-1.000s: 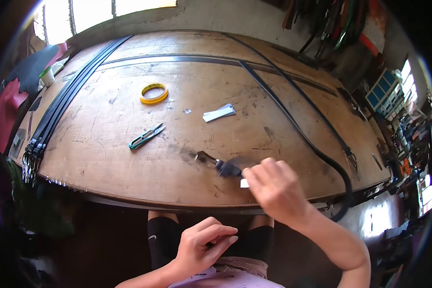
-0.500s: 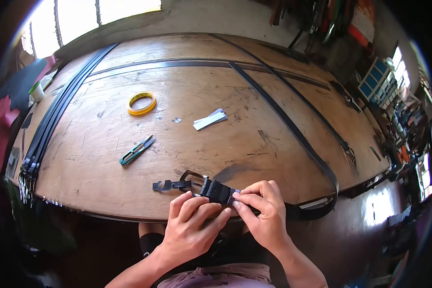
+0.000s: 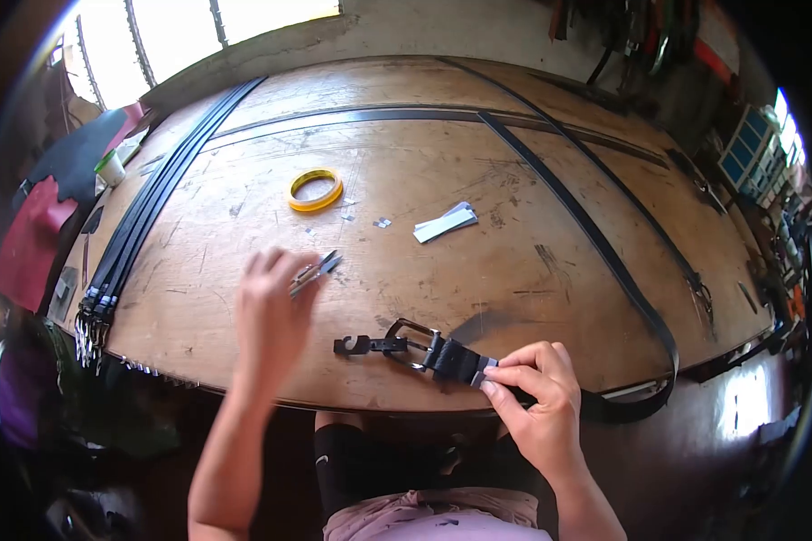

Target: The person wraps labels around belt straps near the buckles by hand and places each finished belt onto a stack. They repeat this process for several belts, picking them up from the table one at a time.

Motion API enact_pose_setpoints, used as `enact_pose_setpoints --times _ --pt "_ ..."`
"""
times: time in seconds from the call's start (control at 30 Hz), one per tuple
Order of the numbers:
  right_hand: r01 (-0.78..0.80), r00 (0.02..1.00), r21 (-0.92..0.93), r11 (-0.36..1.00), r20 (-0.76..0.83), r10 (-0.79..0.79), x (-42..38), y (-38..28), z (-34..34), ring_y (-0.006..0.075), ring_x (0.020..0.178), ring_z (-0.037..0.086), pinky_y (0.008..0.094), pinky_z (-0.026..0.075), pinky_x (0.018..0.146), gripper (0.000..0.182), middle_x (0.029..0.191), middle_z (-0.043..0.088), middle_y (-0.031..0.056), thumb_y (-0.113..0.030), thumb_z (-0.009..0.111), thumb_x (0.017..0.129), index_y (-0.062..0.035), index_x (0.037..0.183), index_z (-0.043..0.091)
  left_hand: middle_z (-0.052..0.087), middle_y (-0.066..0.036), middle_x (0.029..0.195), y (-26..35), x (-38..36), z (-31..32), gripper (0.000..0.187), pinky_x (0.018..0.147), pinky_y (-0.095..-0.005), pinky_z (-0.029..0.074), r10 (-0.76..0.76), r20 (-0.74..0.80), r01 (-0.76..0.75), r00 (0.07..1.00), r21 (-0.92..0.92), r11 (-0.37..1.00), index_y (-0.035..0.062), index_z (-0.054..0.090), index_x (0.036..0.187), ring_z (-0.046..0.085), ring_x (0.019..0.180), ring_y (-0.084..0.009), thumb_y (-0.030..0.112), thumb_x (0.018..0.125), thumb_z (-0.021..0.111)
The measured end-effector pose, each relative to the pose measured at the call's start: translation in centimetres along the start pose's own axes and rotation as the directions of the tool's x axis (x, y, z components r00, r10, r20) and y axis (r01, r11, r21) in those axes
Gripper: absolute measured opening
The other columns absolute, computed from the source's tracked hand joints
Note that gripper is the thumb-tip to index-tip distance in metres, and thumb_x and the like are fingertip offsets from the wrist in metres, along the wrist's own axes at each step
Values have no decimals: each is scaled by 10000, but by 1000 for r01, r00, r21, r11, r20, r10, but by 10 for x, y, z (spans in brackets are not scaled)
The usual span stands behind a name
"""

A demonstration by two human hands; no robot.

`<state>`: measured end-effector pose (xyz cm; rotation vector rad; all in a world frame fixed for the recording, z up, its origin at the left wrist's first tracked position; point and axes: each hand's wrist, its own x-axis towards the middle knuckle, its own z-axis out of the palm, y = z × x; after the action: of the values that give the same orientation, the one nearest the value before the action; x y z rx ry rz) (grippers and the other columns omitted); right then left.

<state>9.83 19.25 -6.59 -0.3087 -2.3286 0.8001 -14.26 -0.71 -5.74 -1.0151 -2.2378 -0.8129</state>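
A black belt (image 3: pixel 456 360) with a metal buckle (image 3: pixel 412 343) lies at the table's front edge. My right hand (image 3: pixel 543 397) is closed, thumb and fingertips pinching the belt at a small pale band beside the buckle. A short strap piece with a round cutout (image 3: pixel 356 344) lies left of the buckle. My left hand (image 3: pixel 275 293) is over the handles of a pair of thread snips (image 3: pixel 327 263), whose blades show past its fingers. Motion blur hides whether those fingers grip the snips.
A roll of yellow tape (image 3: pixel 316 206), small clear scraps (image 3: pixel 382 222) and white paper strips (image 3: pixel 445 221) lie mid-table. Several black straps with metal clips (image 3: pixel 140 230) run along the left. Long black straps (image 3: pixel 573 207) cross the right and back. A cup (image 3: pixel 110 169) stands at far left.
My left hand has left the belt and moved up and left to the thread snips. The right hand keeps its pinch on the belt. The view has shifted slightly left.
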Motion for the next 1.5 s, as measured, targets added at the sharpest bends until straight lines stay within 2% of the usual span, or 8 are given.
enact_pose_setpoints --times 0.1,0.17,0.3,0.4,0.5,1.2,1.27,1.5 --pt "14 1000 16 1000 19 -14 0 2 -2 251 901 588 377 506 770 132 940 662 49 -29 826 779 -43 901 777 688 -135 920 -39 27 12 177 814 -400 500 -192 214 196 958 5 981 6 717 995 648 913 -293 129 883 779" --pt "9 1000 25 1000 19 -10 0 3 -3 253 903 589 380 506 779 137 942 661 51 -27 823 781 -39 909 776 669 -115 932 -36 39 8 174 830 -366 498 -413 545 515 730 -42 856 3 701 1016 634 941 -257 126 905 755" --pt "30 999 51 998 24 -31 0 6 -4 261 903 592 388 508 799 164 952 655 61 -8 815 776 -23 932 768 639 -97 968 -10 33 5 166 798 -339 502 -30 427 168 904 -289 943 24 658 1071 620 880 -218 47 917 716" --pt "64 998 43 997 5 -64 -2 9 -2 274 900 598 393 519 791 181 954 651 66 12 811 758 -17 929 762 612 -49 960 57 22 -16 209 747 -278 485 -14 660 437 751 -481 761 30 667 1104 564 838 -138 -14 903 701" --pt "81 997 12 997 -3 -81 -3 9 -1 277 904 602 387 530 772 196 953 661 66 13 814 748 -21 934 765 609 -59 1008 80 9 -9 356 747 -281 504 304 590 100 748 -553 827 39 694 1109 596 849 -155 -67 782 788" --pt "61 998 13 998 -17 -60 -6 12 4 262 899 602 372 524 773 178 944 657 61 -7 813 774 -27 944 764 619 -29 858 100 2 13 296 758 -316 455 368 575 62 731 -592 803 62 792 979 568 852 -184 -7 701 868" --pt "59 998 11 998 -16 -59 -6 12 3 263 900 602 373 524 773 180 944 657 62 -8 813 773 -27 945 765 680 -97 874 102 6 11 244 852 -381 510 349 621 66 702 -544 836 53 786 955 634 934 -291 32 717 838" --pt "61 998 20 998 -17 -61 -5 13 3 265 915 606 374 528 782 177 943 659 65 -8 815 769 -22 939 765 624 -36 853 100 4 15 288 746 -317 460 397 573 30 717 -595 803 50 790 972 574 833 -179 -7 701 870"
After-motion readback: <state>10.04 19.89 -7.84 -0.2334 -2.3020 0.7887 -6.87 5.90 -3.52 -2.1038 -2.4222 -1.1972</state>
